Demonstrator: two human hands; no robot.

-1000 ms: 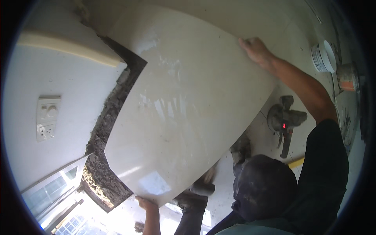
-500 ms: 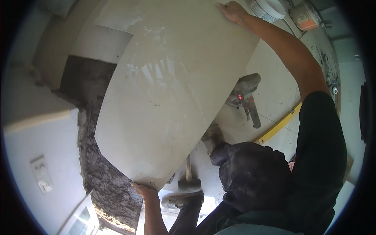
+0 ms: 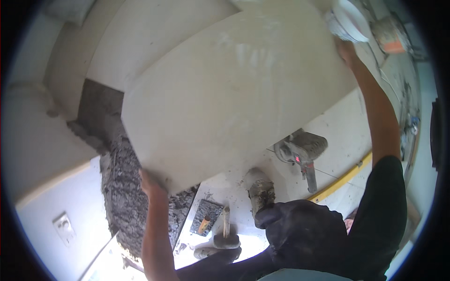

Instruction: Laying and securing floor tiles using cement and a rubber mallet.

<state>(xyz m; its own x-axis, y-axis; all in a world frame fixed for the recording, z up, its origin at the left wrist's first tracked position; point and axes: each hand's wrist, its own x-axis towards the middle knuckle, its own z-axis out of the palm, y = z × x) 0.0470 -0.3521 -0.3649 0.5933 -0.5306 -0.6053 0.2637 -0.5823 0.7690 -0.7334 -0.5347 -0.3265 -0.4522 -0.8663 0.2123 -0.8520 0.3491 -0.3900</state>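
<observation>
A large pale tile point(image 3: 225, 107) hangs tilted across the middle, with whitish smears on its upper face. My left hand point(image 3: 152, 182) is closed around its near-left corner, the thumb side showing. At its far-right edge my right hand point(image 3: 346, 52) grips the tile, its fingers partly hidden behind it. Beneath and to the left of the tile lies a bed of dark, ridged wet mortar point(image 3: 124, 192), part of it covered by the tile.
A notched trowel point(image 3: 206, 218) and mallet point(image 3: 227, 239) lie by my feet. Right of them are a dusty power tool point(image 3: 302, 152) with a red light and a yellow level point(image 3: 344, 178). Buckets point(image 3: 347, 21) stand far right; a wall with a socket point(image 3: 64, 228) borders the left.
The tile has swung clockwise, its far end moving right and its near corner up and left. Both hands have moved with it. The trowel is now uncovered.
</observation>
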